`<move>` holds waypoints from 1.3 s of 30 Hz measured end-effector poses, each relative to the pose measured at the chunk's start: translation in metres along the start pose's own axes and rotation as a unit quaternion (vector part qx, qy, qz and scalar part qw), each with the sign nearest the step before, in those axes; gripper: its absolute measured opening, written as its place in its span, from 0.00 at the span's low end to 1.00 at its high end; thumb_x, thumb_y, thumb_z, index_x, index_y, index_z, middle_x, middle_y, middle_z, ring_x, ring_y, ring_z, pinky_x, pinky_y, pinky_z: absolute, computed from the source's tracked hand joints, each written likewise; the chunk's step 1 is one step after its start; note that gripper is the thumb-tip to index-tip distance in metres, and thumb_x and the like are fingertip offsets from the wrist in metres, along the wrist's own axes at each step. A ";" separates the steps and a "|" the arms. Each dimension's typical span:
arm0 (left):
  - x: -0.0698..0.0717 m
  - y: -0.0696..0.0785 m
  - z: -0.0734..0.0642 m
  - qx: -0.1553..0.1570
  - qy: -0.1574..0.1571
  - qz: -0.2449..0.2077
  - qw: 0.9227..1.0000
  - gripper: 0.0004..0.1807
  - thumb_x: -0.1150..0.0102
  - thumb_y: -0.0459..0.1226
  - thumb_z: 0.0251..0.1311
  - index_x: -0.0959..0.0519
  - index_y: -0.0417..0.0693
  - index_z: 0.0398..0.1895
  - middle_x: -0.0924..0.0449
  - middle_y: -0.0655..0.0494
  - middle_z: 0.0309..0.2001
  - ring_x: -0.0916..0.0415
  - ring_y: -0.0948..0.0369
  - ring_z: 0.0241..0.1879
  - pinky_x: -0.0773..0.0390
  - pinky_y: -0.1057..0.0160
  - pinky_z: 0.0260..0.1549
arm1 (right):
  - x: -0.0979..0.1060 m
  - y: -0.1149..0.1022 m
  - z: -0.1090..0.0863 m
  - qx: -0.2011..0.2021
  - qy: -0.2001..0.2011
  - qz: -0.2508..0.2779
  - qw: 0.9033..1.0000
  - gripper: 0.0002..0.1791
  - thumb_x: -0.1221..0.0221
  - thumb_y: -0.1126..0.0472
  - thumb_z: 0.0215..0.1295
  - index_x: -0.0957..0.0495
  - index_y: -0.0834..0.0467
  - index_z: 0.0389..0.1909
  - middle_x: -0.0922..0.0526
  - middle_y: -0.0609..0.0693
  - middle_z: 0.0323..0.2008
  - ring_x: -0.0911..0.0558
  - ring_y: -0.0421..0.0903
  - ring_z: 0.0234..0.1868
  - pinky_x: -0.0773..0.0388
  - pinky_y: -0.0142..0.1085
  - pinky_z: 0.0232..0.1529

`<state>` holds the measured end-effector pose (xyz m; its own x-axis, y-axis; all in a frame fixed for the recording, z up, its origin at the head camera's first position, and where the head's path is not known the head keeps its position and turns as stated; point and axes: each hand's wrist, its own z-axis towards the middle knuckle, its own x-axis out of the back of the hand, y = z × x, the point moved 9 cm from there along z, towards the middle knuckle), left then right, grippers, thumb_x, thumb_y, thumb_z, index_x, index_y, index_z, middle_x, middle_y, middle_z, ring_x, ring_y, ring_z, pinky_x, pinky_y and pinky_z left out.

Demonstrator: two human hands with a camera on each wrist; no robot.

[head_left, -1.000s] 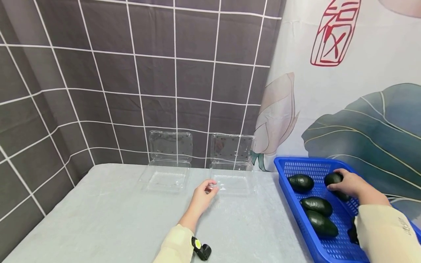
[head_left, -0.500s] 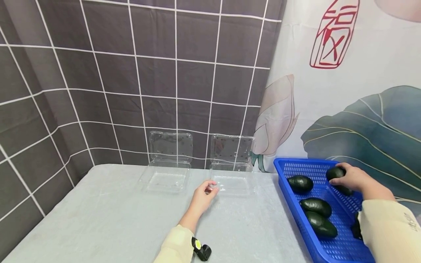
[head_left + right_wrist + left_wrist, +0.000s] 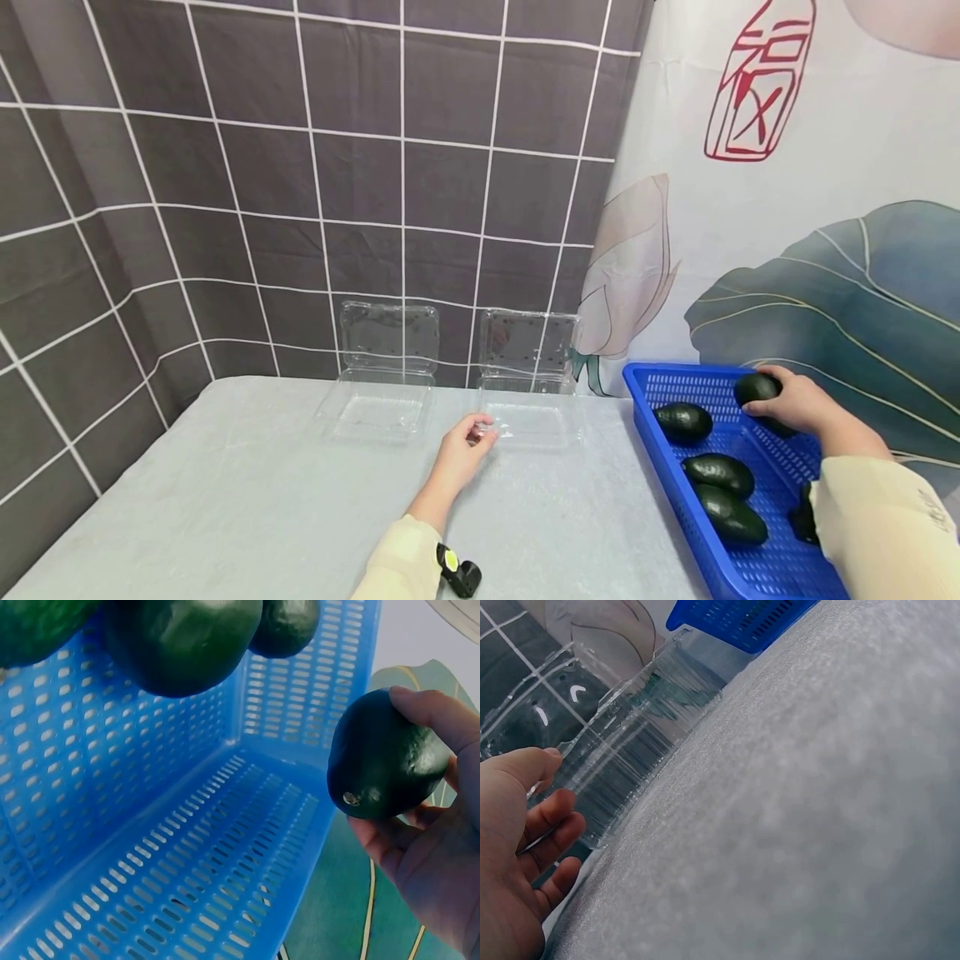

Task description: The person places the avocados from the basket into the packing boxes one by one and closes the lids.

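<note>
My right hand [image 3: 801, 404] grips a dark green avocado [image 3: 379, 757] between thumb and fingers, raised at the far right side of the blue plastic basket [image 3: 686, 525]. Part of the avocado is behind the fingers in the head view. Several more avocados lie in the basket, among them one near the far left corner [image 3: 682, 422] and a pair in the middle. My left hand [image 3: 459, 454] pinches the near left edge of a clear plastic clamshell box [image 3: 622, 757], which stands on the table with its lid [image 3: 528, 342] raised.
A second clear clamshell [image 3: 382, 412], lid up, stands to the left of the first. Behind both hangs a dark cloth with white grid lines [image 3: 360, 175]. A pale grey cover [image 3: 262, 492] lies over the table. The basket fills the right side.
My right hand has lifted the avocado a little off its place in the basket, then drifted slightly left. My left hand keeps its position at the clamshell edge.
</note>
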<state>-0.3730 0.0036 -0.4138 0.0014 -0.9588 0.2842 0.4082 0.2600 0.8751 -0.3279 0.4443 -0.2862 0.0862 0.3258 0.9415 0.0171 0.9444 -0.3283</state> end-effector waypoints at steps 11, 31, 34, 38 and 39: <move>0.000 0.000 0.001 0.002 0.002 0.002 1.000 0.09 0.39 0.34 0.56 0.22 0.42 0.39 0.25 0.57 0.28 0.29 0.63 0.30 0.26 0.67 0.31 | 0.000 -0.006 0.004 0.006 0.008 0.007 1.000 0.41 0.37 0.54 0.54 0.46 0.73 0.58 0.40 0.82 0.47 0.32 0.75 0.42 0.30 0.61 0.36; 0.004 -0.002 0.001 0.008 0.025 -0.004 1.000 0.07 0.37 0.32 0.53 0.22 0.41 0.35 0.26 0.57 0.27 0.29 0.63 0.29 0.26 0.68 0.29 | -0.001 -0.009 0.004 0.001 0.003 0.016 1.000 0.41 0.38 0.54 0.56 0.48 0.75 0.58 0.41 0.82 0.47 0.33 0.77 0.43 0.29 0.63 0.37; 0.006 -0.001 0.001 0.006 0.034 -0.002 0.999 0.07 0.37 0.31 0.52 0.22 0.41 0.35 0.26 0.57 0.26 0.29 0.62 0.29 0.27 0.68 0.29 | 0.000 -0.009 0.004 0.001 0.005 0.016 1.000 0.41 0.38 0.54 0.56 0.48 0.75 0.58 0.41 0.82 0.47 0.34 0.77 0.43 0.30 0.63 0.38; 0.008 0.000 0.001 0.011 0.040 0.002 0.999 0.07 0.38 0.31 0.51 0.22 0.41 0.34 0.26 0.57 0.26 0.28 0.62 0.29 0.27 0.68 0.28 | 0.000 -0.010 0.005 0.000 0.007 0.019 1.000 0.41 0.38 0.54 0.56 0.49 0.75 0.59 0.42 0.82 0.48 0.34 0.77 0.44 0.30 0.64 0.39; 0.008 0.000 0.001 0.011 0.040 0.002 0.999 0.07 0.38 0.31 0.51 0.22 0.41 0.34 0.26 0.57 0.26 0.28 0.62 0.29 0.27 0.68 0.28 | 0.000 -0.011 0.005 0.000 0.007 0.020 1.000 0.41 0.38 0.54 0.56 0.49 0.75 0.59 0.42 0.82 0.48 0.35 0.77 0.44 0.31 0.64 0.39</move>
<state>-0.3738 -0.0040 -0.4110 0.0762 -0.9637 0.2559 0.3876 0.2651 0.8829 -0.3329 0.4346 -0.2819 0.1011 0.3619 0.9267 0.0141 0.9309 -0.3651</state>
